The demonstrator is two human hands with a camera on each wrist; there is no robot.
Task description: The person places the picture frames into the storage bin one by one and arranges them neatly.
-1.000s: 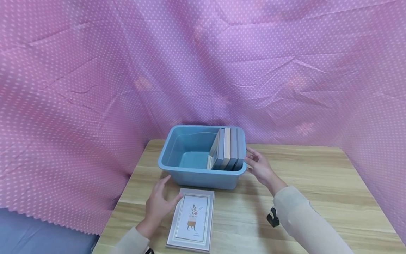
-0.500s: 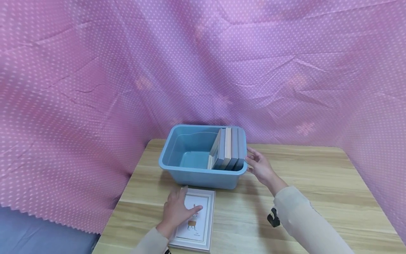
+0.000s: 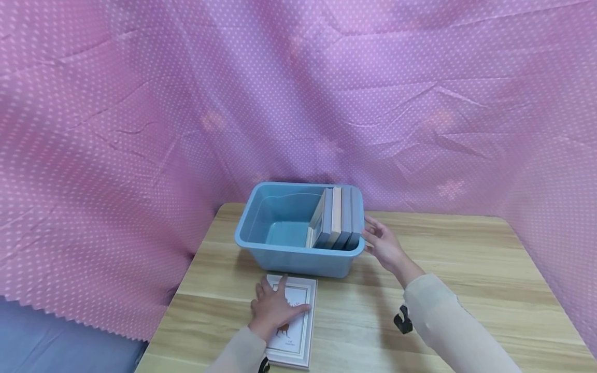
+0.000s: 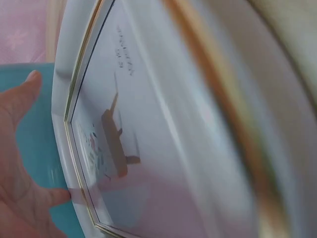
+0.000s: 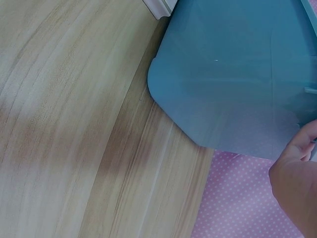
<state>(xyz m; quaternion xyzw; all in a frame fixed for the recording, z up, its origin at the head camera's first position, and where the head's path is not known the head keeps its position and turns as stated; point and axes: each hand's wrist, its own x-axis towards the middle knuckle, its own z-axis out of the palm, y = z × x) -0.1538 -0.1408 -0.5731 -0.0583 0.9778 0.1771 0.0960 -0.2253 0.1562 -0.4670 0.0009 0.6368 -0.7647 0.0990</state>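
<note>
A white picture frame [image 3: 305, 331] lies flat on the table in front of the blue plastic tub [image 3: 298, 261]. Its print shows a plant in a brown pot, partly covered in the head view. My left hand [image 3: 272, 311] spreads its fingers over the frame's upper left part, thumb pointing right. In the left wrist view the frame fills most of the picture, with the left hand [image 4: 20, 163] at its far end. My right hand [image 3: 384, 248] holds the tub's right side at the rim, fingertips partly hidden. Several flat frames or books [image 3: 345, 212] stand on edge inside the tub's right half.
The wooden table [image 3: 466, 269] stretches away to the right of the tub. Behind it hangs a pink dotted cloth [image 3: 298, 103], which also covers both sides. A dark band [image 3: 402, 319] shows under the right sleeve.
My left hand has moved right, from beside the picture frame to over it, its fingers still spread. My right hand has stayed at the tub's side.
</note>
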